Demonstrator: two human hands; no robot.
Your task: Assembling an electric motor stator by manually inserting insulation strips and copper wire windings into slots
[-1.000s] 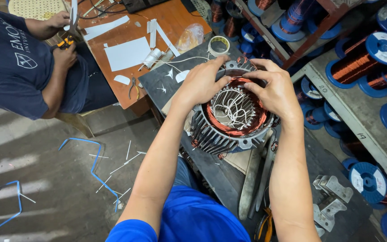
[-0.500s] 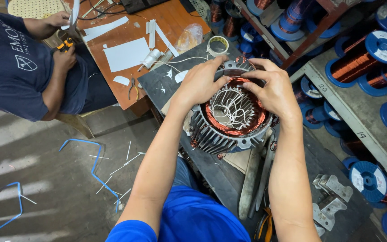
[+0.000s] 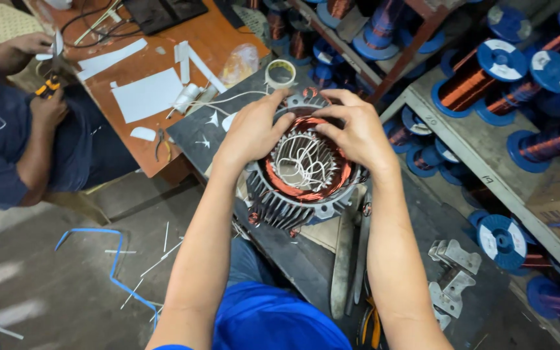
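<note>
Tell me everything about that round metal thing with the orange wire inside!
The motor stator is a grey, ribbed metal shell lying open end up on the dark workbench. A ring of copper-coloured wire lines its inside, with white strips and thin white leads in the middle. The left hand and right hand both rest on its top rim.

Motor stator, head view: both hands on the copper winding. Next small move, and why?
Probably press the copper winding down along the rim. Left hand and right hand both rest on the top edge of the motor stator, and loose white leads crowd the bore.
</note>
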